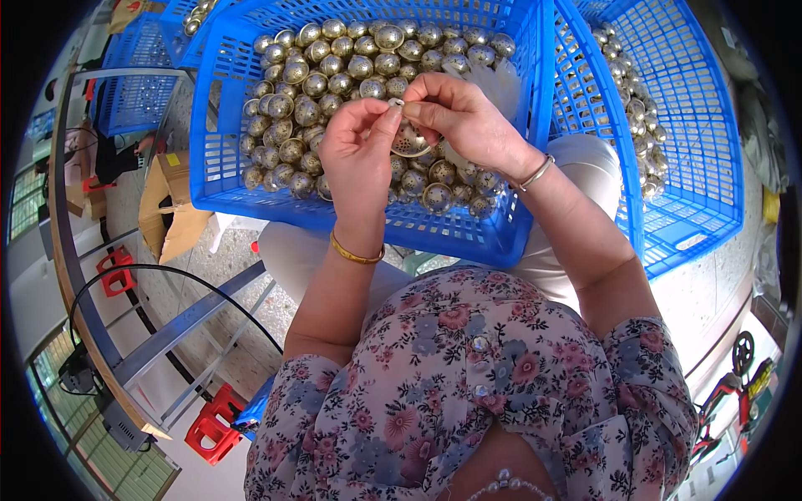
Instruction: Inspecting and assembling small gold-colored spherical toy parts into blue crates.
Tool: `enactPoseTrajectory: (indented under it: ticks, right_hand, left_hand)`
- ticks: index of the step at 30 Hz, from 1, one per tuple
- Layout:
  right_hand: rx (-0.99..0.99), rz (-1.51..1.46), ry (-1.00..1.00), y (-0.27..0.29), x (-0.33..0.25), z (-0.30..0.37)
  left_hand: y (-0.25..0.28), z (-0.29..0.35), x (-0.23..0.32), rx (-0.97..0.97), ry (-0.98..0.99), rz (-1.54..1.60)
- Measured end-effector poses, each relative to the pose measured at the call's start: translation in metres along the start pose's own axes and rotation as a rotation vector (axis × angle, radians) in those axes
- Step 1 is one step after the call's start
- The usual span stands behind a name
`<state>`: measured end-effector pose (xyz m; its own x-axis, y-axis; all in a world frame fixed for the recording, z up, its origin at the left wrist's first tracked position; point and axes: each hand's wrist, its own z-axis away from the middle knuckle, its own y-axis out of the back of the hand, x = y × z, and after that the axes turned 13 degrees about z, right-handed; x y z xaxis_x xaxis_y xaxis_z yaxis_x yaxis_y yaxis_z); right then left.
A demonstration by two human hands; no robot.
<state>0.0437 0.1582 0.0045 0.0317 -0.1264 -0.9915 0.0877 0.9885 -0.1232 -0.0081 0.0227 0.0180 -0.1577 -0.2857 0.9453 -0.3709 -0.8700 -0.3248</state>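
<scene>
Brass-coloured bell (pixel 409 140) pinched between fingers of both hands, left (pixel 359 150) and right (pixel 464 121).

Speckled grey concrete floor (pixel 242 275), lower left and right of frame. Directly on it:
- open brown cardboard box (pixel 167 209), left of centre;
- small red plastic stool (pixel 114 270), left;
- second red plastic stool (pixel 211 427), lower left;
- black cable (pixel 167 271) looping across, left.

Lap in pale trousers (pixel 288 250), centre: carries large blue slotted plastic basket (pixel 213 125), upper centre, filled with round gold-coloured metal bells (pixel 334 63).
</scene>
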Motion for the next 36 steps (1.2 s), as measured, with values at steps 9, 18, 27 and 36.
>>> enactPoseTrajectory:
  ticks: [9, 18, 27, 36]
  right_hand:
    - [-0.017, 0.050, 0.013, 0.001, 0.003, -0.001]
    - [-0.035, -0.036, -0.006, 0.001, -0.001, -0.001]
    - [-0.115, 0.290, -0.059, 0.018, -0.002, 0.000]
    - [0.014, 0.793, 0.281, 0.031, 0.008, 0.000]
  left_hand:
    - [-0.002, 0.002, 0.003, -0.055, -0.123, -0.180]
    - [0.004, -0.007, 0.008, 0.021, -0.029, -0.127]
    - [0.011, -0.007, 0.003, 0.005, -0.026, -0.183]
    - [0.023, -0.008, -0.029, 0.049, -0.133, -0.298]
